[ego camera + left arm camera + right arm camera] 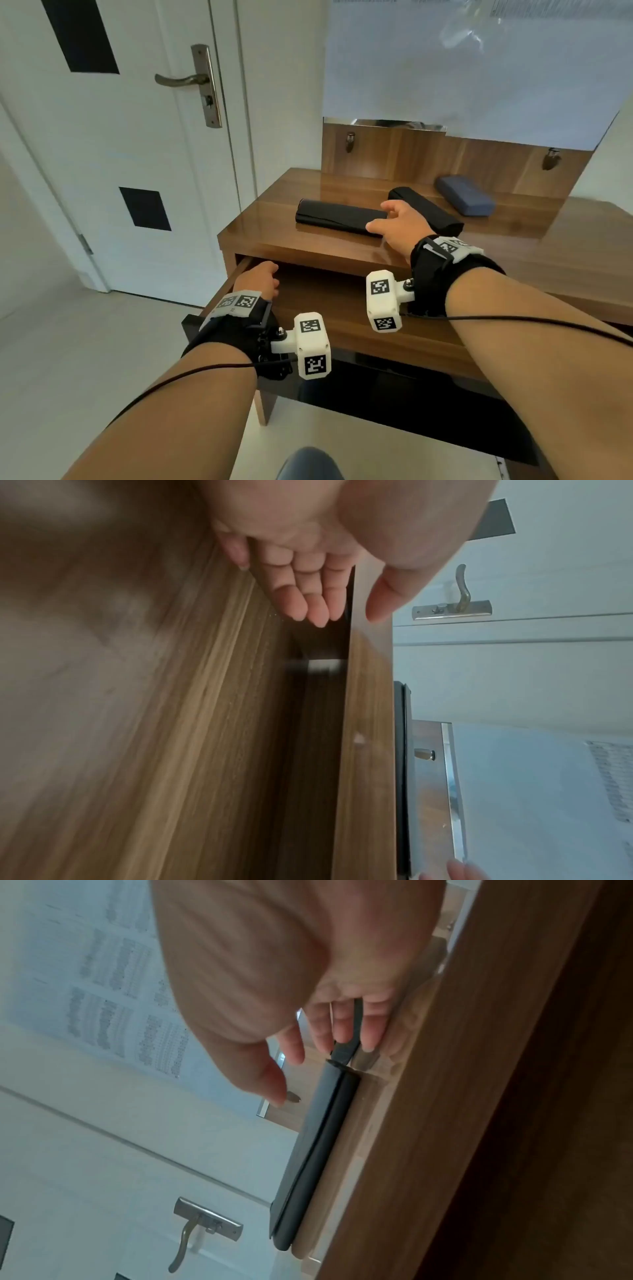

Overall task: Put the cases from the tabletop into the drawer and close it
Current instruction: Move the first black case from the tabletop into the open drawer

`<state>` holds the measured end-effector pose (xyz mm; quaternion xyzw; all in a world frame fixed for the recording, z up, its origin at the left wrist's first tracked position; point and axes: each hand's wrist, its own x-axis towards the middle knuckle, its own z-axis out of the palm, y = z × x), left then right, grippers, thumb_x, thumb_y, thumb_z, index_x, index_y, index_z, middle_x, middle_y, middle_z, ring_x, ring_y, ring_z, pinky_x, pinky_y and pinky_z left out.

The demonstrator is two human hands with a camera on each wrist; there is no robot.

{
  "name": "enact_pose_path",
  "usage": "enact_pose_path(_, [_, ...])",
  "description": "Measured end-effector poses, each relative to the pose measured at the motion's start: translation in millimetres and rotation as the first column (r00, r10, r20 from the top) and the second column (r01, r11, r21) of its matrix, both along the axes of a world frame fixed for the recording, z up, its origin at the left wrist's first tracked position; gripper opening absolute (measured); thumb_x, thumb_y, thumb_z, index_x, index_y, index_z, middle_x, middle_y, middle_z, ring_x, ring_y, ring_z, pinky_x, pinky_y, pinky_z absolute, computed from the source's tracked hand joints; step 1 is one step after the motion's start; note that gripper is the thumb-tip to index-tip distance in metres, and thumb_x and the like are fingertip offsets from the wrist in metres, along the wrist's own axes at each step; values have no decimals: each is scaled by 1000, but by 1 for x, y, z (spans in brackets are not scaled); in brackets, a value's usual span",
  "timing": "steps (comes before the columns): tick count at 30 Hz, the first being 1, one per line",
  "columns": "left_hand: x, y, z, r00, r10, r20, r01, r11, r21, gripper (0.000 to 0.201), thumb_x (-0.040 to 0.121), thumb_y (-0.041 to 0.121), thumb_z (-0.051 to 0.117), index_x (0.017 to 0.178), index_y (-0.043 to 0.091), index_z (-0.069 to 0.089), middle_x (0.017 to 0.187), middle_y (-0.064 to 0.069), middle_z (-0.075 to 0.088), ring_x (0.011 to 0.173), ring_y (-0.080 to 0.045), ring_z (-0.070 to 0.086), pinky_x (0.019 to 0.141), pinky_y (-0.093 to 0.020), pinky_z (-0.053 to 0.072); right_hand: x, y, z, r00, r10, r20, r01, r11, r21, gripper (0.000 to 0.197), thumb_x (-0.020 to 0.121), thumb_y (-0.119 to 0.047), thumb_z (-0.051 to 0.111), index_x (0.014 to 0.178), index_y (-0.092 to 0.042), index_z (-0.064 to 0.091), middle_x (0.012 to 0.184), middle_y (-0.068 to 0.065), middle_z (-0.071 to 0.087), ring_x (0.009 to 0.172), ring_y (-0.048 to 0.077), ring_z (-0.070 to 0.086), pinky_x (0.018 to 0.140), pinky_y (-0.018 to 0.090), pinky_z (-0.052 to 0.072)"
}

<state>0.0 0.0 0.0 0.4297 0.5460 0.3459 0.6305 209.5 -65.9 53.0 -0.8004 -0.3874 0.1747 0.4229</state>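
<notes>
Three cases lie on the wooden tabletop point(274, 212): a long black case point(337, 216) at the left, a second black case point(428, 205) angled behind it, and a blue case point(466, 195) at the back right. My right hand point(380, 217) hovers spread over the right end of the long black case point(318, 1150), thumb at its front and fingers point(342, 1031) at its far side, without a grip. Below, the drawer point(342, 308) stands pulled out. My left hand point(262, 279) is inside its left rear corner, fingers point(308, 601) relaxed and holding nothing.
A white door with a metal lever handle point(185, 80) stands to the left of the table. A wooden back panel with two hooks point(350, 141) and a covered mirror point(479, 68) rises behind the tabletop. Pale floor tiles point(68, 342) lie to the left.
</notes>
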Motion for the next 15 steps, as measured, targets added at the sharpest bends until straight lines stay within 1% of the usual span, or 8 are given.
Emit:
enact_pose_path(2, [-3,0,-3,998,52,-18,-52,999,3,15,90,18,47,82,9,54,68,-1,47,62,-14,46,61,-22,39,0,5,1,995,12,99,-3,996,-91,69,78,-31,68,140,-22,40,137,7,49,123,27,49,101,37,42])
enact_pose_path(3, [-6,-2,-4,998,59,-30,-59,998,5,15,91,18,46,91,8,57,74,-3,52,71,-18,53,70,-24,44,0,7,3,989,24,143,-2,989,-149,72,77,-32,68,141,-22,38,137,8,49,122,29,49,99,36,43])
enact_pose_path(5, [-12,-3,-11,997,63,-46,-63,998,14,30,91,18,45,117,5,57,102,-13,62,99,-28,60,94,-33,46,-1,11,5,979,58,197,-9,970,-244,75,77,-31,67,143,-19,34,136,9,50,118,29,52,92,32,44])
enact_pose_path(6, [-14,-5,-13,996,74,-44,-74,997,3,35,91,18,46,121,4,55,111,-16,61,103,-29,59,100,-35,44,-1,13,4,974,69,215,-4,958,-288,76,78,-30,67,144,-18,32,134,9,51,115,28,54,88,30,44])
enact_pose_path(8, [-20,-8,-15,996,76,-50,-77,997,-11,35,90,20,49,119,4,56,101,-14,59,97,-26,59,99,-35,44,-3,18,3,963,90,254,-3,946,-323,78,76,-31,67,144,-17,31,131,10,52,112,29,55,89,32,47])
enact_pose_path(11, [-26,-15,-12,995,83,-49,-84,996,-17,18,88,20,50,100,8,57,74,-5,52,71,-19,54,82,-29,44,-7,22,1,931,126,343,9,930,-366,79,69,-39,69,139,-22,36,129,11,51,112,34,54,96,44,48])
enact_pose_path(13, [-30,-20,-11,995,88,-53,-89,996,-17,12,89,19,50,92,9,54,69,-4,49,60,-14,46,71,-26,41,-12,23,-1,910,130,394,43,915,-402,77,71,-41,66,139,-25,35,131,12,48,115,37,51,98,46,45])
enact_pose_path(15, [-33,-22,-10,997,59,-57,-59,998,-11,15,90,19,48,99,10,56,70,-3,48,63,-16,47,71,-26,41,-13,23,-2,889,121,443,84,905,-417,75,74,-43,64,140,-26,34,134,12,45,119,38,47,101,46,42])
